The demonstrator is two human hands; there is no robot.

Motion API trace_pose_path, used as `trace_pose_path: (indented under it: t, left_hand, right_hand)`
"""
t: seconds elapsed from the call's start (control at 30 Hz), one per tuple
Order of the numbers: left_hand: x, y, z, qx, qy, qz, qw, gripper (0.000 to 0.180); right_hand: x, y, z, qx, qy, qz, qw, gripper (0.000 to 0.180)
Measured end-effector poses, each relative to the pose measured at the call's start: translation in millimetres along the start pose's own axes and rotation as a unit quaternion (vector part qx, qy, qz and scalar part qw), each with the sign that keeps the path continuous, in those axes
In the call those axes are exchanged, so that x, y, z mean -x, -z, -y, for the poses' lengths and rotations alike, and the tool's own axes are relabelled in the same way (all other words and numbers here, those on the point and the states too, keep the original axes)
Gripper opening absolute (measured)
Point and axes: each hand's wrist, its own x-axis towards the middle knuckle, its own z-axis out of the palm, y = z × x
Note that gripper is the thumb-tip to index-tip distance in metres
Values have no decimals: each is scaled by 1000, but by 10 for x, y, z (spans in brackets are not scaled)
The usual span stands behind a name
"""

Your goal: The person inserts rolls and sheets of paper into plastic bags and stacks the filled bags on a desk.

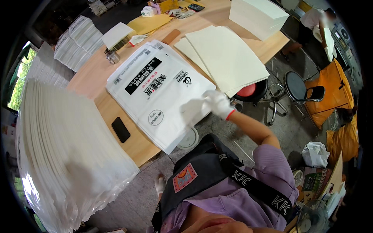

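Observation:
My right hand (218, 104), in a white glove with a red cuff, is at the right edge of a stack of white printed plastic bags (171, 103). It touches or hovers just over the top bag; which one I cannot tell. Its fingers are smeared by motion, so their pose does not show. The bags lie slanted across the wooden table (142, 149), with their near corner over the front edge. Beyond my hand, large cream paper sheets (229, 58) lie loosely overlapped. My left hand is out of view.
A phone (121, 129) lies left of the bags. A tall pile of white sheets (66, 155) stands at the left. A thick paper block (258, 19) sits at the far right of the table. Stools, including a black one (297, 86), and a person (312, 23) are at right.

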Motion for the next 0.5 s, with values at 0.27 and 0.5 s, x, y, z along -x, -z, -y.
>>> trace_pose_path:
  t: [0.27,0.5]
  left_hand:
    - [628,-1400,-2131,-279,-383,290,832,23]
    - [316,-3200,-3033,-210,-323,401,831,38]
  right_hand:
    - [-37,230,-903,234,-32,-52,970,39]
    - [-353,551,-1278,345,60,-17,936,26]
